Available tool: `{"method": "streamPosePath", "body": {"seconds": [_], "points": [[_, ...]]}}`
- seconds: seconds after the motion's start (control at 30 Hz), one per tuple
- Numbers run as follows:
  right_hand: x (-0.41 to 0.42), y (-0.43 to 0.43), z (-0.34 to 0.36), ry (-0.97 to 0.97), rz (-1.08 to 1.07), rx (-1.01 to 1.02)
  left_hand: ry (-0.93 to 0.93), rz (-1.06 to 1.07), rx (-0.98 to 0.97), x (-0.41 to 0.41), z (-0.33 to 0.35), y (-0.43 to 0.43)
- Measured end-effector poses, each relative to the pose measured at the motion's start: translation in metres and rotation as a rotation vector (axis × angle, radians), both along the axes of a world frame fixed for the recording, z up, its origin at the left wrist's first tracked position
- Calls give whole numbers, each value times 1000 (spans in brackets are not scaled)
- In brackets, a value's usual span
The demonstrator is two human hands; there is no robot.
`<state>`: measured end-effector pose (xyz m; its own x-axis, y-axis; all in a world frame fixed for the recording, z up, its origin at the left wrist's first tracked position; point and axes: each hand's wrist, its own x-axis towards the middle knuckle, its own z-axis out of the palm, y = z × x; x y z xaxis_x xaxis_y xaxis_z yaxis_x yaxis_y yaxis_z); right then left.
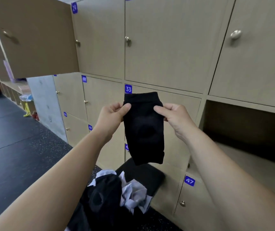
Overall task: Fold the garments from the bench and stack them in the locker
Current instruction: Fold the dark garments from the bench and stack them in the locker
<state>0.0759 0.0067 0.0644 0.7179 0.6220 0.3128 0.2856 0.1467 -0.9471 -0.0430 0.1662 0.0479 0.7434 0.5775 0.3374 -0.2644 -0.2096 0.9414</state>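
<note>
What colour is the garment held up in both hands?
The garment is plain black; head view.

A small blue square tag (128, 89) on a beige wooden locker door (180, 99), just above where the left hand (112, 112) and right hand (175, 115) pinch the black fabric piece (143, 129), reads "33". Far up-left of the grip, a second blue tag (74, 7) reads "29". Below-right, a third blue tag (189, 181) reads "47". Just down-left, a fourth blue tag (90, 127) possibly reads "49".

Soft, even indoor light, faint shadows; wide-angle bending and slight blur at the edges.
</note>
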Motion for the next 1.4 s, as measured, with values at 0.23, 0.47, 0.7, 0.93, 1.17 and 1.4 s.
{"method": "streamPosePath", "body": {"seconds": [0.23, 0.47, 0.7, 0.93, 1.17, 1.4], "points": [[24, -47, 40, -51, 105, -61, -103, -102, -147, 30, 66, -41], [36, -65, 34, -39, 3, -47, -55, -162, -220, 57, 80, -53], [44, -70, 48, -16, -61, 43, 242, -262, 36, 49, 52, -55], [54, -85, 41, -77, -91, -136, 71, -40, 114, 62, 40, -60], [54, -86, 37, -85, -189, 41, -45, 15, 59, 70, 33, -68], [58, -79, 34, -26, -229, 150, -42, 64, 44, 73, 37, -70]]}}
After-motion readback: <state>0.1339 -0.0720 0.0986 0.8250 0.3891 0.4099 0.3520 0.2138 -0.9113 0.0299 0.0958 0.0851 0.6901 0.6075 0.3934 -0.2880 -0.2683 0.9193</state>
